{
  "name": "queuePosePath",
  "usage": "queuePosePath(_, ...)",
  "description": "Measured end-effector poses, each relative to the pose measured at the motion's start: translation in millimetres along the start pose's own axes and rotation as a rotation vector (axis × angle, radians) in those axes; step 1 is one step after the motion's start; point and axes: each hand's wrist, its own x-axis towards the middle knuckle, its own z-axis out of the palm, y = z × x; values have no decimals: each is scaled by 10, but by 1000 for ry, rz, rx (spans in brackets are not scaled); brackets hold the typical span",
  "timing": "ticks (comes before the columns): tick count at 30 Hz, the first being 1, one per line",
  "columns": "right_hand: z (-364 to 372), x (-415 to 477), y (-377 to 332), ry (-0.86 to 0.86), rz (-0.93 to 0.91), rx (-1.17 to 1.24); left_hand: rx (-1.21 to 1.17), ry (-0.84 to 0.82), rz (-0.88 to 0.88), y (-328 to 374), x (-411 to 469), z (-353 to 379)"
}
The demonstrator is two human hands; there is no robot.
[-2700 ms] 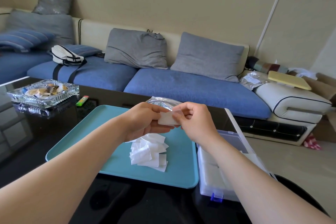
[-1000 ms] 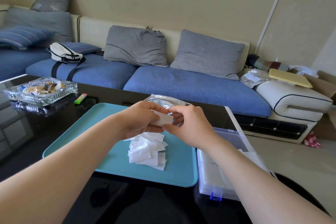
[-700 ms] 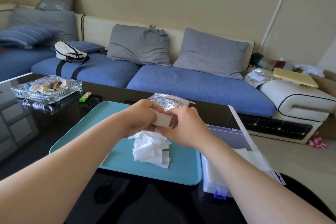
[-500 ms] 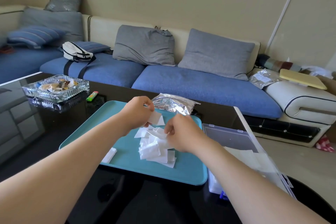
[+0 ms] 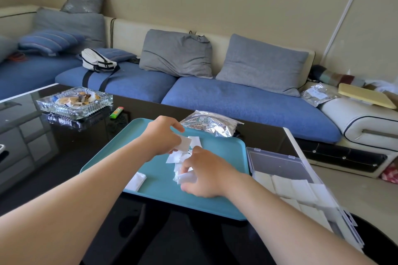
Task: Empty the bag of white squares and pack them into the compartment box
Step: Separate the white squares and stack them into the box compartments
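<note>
A loose pile of white squares (image 5: pixel 174 159) lies on the teal tray (image 5: pixel 219 150). My left hand (image 5: pixel 163 135) hovers over the pile and pinches a small stack of white squares (image 5: pixel 184 143). My right hand (image 5: pixel 202 175) is down on the pile, its fingers curled round a white square (image 5: pixel 185 178). The crumpled silver foil bag (image 5: pixel 210 125) lies at the tray's far edge. Right of the tray stands the clear compartment box (image 5: pixel 280 164), lid open, with white squares (image 5: pixel 297 189) lined up in its near compartments. A separate white stack (image 5: pixel 136 180) rests at the tray's near left.
A glass ashtray (image 5: pixel 74 101) and a green lighter (image 5: pixel 116 112) sit on the black glass table (image 5: pixel 64 157) to the left. A blue sofa (image 5: pixel 237 101) with grey cushions runs behind the table. Another foil bag (image 5: pixel 316 95) lies on the sofa arm.
My hands were joined above the tray around one stack. They have parted: the right hand dropped onto the pile and took hold of a square, while the left keeps the stack.
</note>
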Motion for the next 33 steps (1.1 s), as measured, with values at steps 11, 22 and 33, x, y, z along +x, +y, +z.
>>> queuePosePath(11,-12,-35,119,-11,160,307,-33,21,-45,71,85,91)
queuePosePath(22,-254,-40,288,590,271,860,-314,-65,-119,119,101,204)
queuePosePath(33,-229,-5,318,659,419,1009,-594,-384,-37,300,-41,257)
